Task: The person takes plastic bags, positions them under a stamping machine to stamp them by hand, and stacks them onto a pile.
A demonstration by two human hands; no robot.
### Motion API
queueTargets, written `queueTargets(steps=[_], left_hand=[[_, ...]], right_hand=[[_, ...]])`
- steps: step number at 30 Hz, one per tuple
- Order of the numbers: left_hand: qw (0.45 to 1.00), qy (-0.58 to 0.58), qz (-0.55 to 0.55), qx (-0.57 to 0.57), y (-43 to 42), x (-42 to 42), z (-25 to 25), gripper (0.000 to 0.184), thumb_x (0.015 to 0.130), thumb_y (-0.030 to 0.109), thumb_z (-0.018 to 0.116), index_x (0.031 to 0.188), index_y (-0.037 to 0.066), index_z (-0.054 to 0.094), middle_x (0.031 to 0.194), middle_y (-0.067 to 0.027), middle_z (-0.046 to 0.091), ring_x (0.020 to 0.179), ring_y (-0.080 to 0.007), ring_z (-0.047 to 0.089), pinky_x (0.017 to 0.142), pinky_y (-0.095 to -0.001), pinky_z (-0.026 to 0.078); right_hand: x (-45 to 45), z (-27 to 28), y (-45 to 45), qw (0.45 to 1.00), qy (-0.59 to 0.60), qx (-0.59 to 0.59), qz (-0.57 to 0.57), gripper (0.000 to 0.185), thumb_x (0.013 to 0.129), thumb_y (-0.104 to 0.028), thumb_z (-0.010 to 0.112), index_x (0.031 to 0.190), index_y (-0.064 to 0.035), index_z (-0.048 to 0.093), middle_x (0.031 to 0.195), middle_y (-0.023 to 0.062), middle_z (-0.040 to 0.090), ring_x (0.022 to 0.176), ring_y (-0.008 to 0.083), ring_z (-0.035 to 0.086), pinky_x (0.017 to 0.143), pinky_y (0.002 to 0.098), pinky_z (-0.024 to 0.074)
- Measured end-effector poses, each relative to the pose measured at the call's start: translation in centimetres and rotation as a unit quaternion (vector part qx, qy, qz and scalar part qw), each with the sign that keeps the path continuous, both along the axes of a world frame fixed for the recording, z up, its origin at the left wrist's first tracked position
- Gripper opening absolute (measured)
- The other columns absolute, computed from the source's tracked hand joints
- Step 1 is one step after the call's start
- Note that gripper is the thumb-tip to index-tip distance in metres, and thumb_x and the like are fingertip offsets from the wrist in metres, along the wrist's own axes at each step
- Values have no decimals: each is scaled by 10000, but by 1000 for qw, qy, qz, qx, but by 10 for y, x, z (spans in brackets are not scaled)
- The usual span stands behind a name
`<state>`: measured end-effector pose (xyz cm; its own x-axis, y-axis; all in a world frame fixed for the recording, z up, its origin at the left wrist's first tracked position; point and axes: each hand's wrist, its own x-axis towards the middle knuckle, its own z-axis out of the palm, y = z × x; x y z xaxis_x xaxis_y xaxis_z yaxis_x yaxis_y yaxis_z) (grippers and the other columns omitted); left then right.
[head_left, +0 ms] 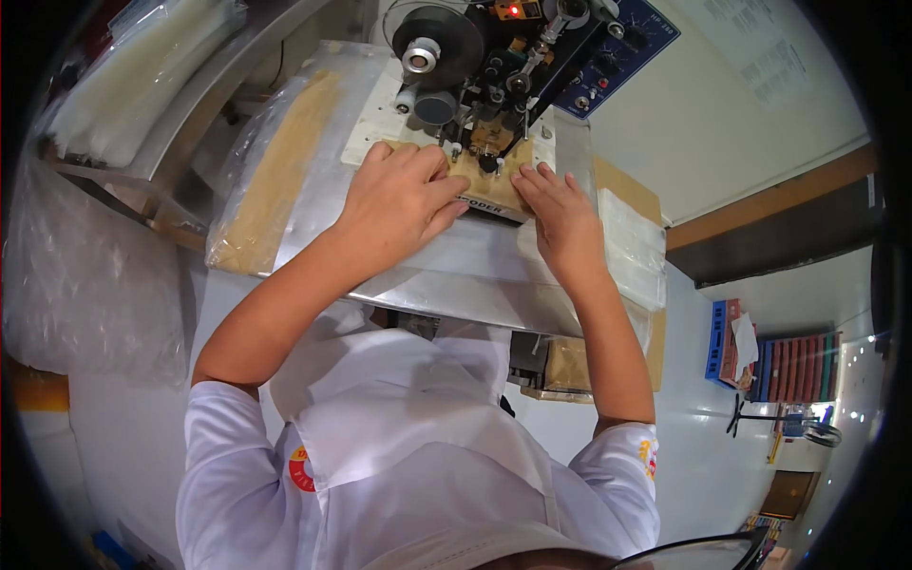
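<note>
A coding machine with a dark reel and a red light stands on the metal table. Part of the word "CODER" shows on the front edge of its base. A tan, flat surface lies under the print head. My left hand rests at the left of this surface, its fingers curled and pressed together. Whatever they may pinch is hidden. On the right side, my right hand lies with its fingers stretched out, fingertips touching the tan surface's edge.
Left of the machine lies a clear plastic pack of tan material. White plastic packs lie at the table's right. A metal shelf holds clear bags at upper left. A blue control panel stands behind the machine. Stacked crates stand far right.
</note>
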<state>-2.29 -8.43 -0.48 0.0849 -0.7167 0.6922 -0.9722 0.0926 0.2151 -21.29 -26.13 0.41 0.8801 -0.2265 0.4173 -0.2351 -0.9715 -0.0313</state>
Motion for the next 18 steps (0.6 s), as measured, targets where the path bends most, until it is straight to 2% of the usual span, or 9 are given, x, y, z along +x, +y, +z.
queueTargets(steps=[2,5,10,13,17,18], left_hand=[[1000,-1,3,-5,-4,2,0,208,785,242,801,958,145,737,878,0,569,834,-192,575,742,-373,371],[1000,1,7,2,-7,5,-1,214,785,248,801,965,148,740,872,1,565,829,-189,572,740,-370,367],[1000,-1,10,18,-9,5,1,219,794,255,796,982,154,743,871,2,563,824,-188,571,748,-371,362],[998,10,10,57,-6,5,5,276,835,236,768,1098,154,745,873,-18,551,855,-202,562,762,-378,340],[996,34,-3,84,11,-4,10,322,842,229,759,1147,134,721,918,-46,579,902,-244,565,803,-399,391],[993,48,-16,103,19,-6,12,339,840,229,760,1159,126,713,939,-59,589,920,-260,566,824,-410,410]], right_hand=[[4,2,-4,1000,7,8,-6,513,855,78,583,1323,-124,639,1370,94,640,1332,318,559,1133,522,410],[6,-1,-14,1000,-11,20,13,502,818,48,613,1294,-109,647,1352,107,649,1321,337,565,1131,555,396],[8,1,-16,999,-12,23,17,505,824,51,615,1302,-110,646,1350,107,650,1318,338,567,1134,559,389],[8,2,-16,999,-8,27,16,501,819,56,619,1291,-106,655,1368,103,639,1336,336,551,1141,551,387],[-1,2,-19,999,-49,7,12,537,783,77,618,1269,-145,679,1331,99,654,1315,340,556,1125,509,410],[-8,2,-21,997,-71,-15,-11,558,768,84,616,1261,-166,690,1302,92,660,1266,335,571,1088,492,428]])
